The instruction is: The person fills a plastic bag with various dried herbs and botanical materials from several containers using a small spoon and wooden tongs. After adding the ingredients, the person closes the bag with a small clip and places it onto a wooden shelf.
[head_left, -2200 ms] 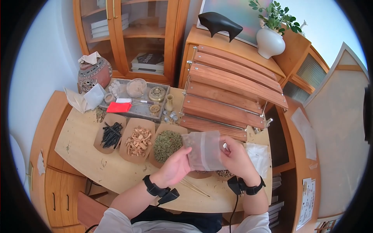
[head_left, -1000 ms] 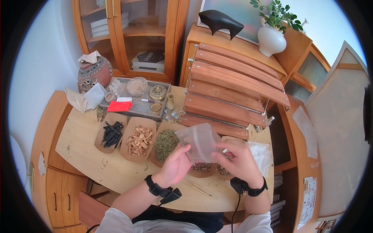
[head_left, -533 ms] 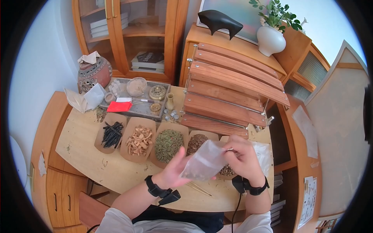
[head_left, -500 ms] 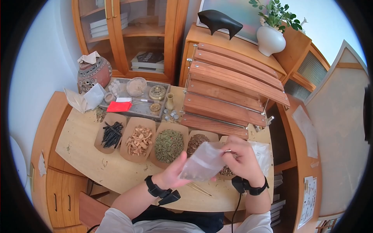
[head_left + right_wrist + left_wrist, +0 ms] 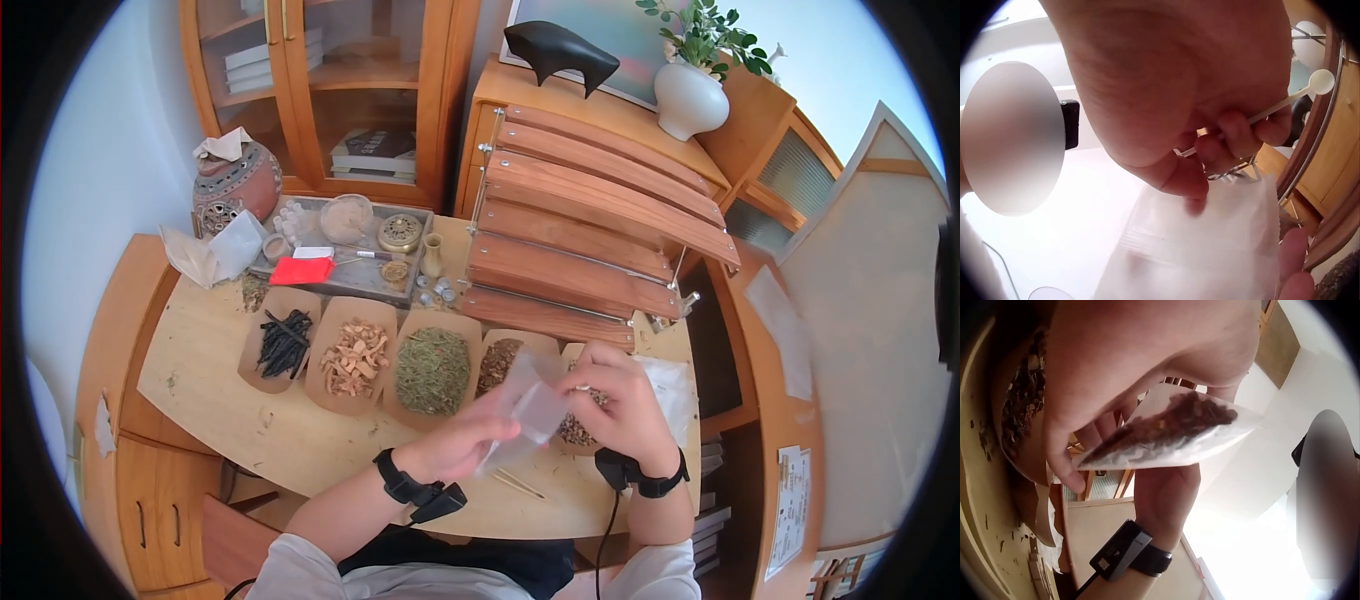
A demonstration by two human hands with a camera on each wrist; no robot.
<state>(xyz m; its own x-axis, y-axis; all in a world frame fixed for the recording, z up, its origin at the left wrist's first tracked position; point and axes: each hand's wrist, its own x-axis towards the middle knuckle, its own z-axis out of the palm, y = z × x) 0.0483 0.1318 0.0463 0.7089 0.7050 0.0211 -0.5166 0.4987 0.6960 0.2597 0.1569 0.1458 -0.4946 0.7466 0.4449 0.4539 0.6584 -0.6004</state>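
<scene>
A translucent pouch (image 5: 538, 408), blurred in the head view, slants between both hands above the table's front. My left hand (image 5: 458, 445) holds its lower left side, thumb across the near face. Dark reddish-brown dried bits (image 5: 1179, 422) fill its bottom in the left wrist view. My right hand (image 5: 622, 410) is at the pouch's upper end, thumb and finger pinching near its top edge in the right wrist view. A small white spoon (image 5: 1321, 82) with a round bowl is held in that hand's curled fingers. Open trays of brown bits (image 5: 497, 362) and mixed bits (image 5: 575, 432) lie beneath.
Paper trays hold black sticks (image 5: 284, 345), pale wood chips (image 5: 355, 360) and green herb (image 5: 432, 372). Thin sticks (image 5: 520, 485) lie near the front edge. Behind are a grey tray (image 5: 390, 292) of small items and a slatted wooden rack (image 5: 590, 255). A plastic bag (image 5: 665, 390) lies right.
From held fairly flat, the pouch has tilted and moved lower, now slanting. My left hand has turned its thumb across it. My right hand opened off its edge, then pinched again with the spoon.
</scene>
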